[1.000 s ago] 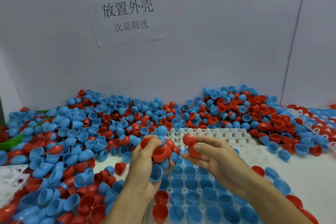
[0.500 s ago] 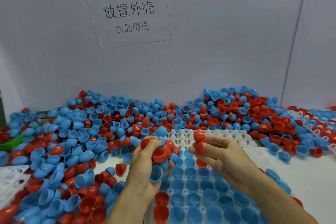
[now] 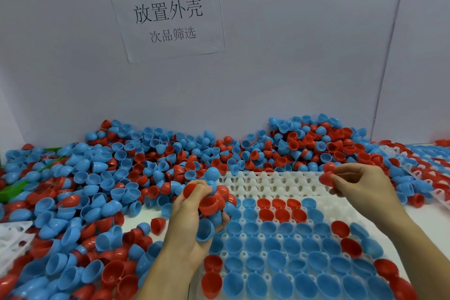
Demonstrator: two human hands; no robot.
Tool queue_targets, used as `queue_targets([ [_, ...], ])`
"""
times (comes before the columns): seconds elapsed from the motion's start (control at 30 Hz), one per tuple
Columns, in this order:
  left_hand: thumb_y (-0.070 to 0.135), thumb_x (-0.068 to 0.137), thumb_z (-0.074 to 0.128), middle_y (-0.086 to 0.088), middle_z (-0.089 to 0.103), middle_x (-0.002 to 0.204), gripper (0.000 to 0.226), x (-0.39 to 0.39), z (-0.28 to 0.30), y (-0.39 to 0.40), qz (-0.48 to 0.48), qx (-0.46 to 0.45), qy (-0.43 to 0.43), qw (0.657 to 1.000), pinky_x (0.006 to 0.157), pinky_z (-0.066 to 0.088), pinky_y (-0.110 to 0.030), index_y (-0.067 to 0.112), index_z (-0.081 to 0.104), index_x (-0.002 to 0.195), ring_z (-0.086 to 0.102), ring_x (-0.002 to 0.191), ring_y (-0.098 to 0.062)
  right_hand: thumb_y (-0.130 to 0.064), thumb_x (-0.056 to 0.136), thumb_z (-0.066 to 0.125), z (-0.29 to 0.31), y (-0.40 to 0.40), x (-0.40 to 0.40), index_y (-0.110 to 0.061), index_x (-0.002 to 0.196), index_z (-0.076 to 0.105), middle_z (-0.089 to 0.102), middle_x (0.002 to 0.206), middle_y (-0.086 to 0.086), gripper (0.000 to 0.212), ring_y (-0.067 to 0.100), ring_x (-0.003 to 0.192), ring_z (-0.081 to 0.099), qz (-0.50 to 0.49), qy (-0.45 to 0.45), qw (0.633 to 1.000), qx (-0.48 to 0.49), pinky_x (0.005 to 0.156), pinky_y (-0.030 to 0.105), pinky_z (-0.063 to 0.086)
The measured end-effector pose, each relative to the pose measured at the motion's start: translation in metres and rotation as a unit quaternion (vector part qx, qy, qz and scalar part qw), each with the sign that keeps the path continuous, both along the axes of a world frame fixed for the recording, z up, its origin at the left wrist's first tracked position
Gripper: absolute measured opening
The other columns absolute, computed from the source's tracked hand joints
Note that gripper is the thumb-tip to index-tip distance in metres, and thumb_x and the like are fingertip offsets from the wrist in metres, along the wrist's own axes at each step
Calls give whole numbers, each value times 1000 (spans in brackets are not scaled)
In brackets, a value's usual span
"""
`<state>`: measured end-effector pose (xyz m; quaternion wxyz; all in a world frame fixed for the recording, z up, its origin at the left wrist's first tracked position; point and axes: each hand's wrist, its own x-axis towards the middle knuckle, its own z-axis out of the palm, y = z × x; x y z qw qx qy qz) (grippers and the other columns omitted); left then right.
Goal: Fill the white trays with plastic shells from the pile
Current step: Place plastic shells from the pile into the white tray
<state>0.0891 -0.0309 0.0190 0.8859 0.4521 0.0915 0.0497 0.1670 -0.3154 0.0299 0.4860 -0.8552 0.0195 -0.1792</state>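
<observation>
Gripping shell cluster, left hand; right hand pinching red shells above tray.

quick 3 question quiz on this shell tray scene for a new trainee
1. True or false: the right hand holds only blue shells.
2. Which hand carries a mixed bunch of shells? A) left B) right
3. Fill in: the far rows of the white tray are ____.

Key
1. False: its grip is on red shells.
2. A: the left hand holds red and blue shells.
3. Empty.
</observation>
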Motion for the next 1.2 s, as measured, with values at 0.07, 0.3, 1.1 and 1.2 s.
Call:
queue_targets([
  [0.07, 22, 54, 78, -15, 63, 91, 16, 0, 0, 0, 1, 0, 1, 1000, 49, 52, -30, 20, 66, 65, 61, 79, -28, -11, 88, 72, -3, -5, 2, -14, 103, 74, 68, 75, -11, 16, 5, 64, 66, 7, 24, 995, -101, 54, 12, 45],
  [0.3, 23, 50, 79, -15, 63, 93, 21, 0, 0, 0, 1, 3, 2, 1000, 50, 52, -30, 20, 66, 65, 61, 77, -27, -9, 90, 68, -17, -3, 6, -17, 112, 74, 71, 110, 1, 24, 11, 88, 65, 36, 134, 926, -352, 76, 26, 59],
  [1.1, 23, 52, 79, -15, 64, 88, 20, 0, 0, -1, -1, 18, -4, 1000, 50, 51, -32, 20, 65, 65, 63, 73, -26, -15, 93, 66, -15, -1, 3, -25, 108, 74, 70, 102, -6, 20, 5, 81, 61, 41, 69, 935, -344, 75, 25, 57],
  [1.2, 18, 66, 75, -15, 64, 90, 12, 0, -1, 0, 10, 37, 1, 999, 51, 51, -33, 19, 63, 68, 62, 73, -28, -15, 93, 65, -9, 18, -4, -23, 107, 74, 64, 88, -14, 18, 3, 74, 58, 63, -44, 959, -271, 67, 18, 49],
])
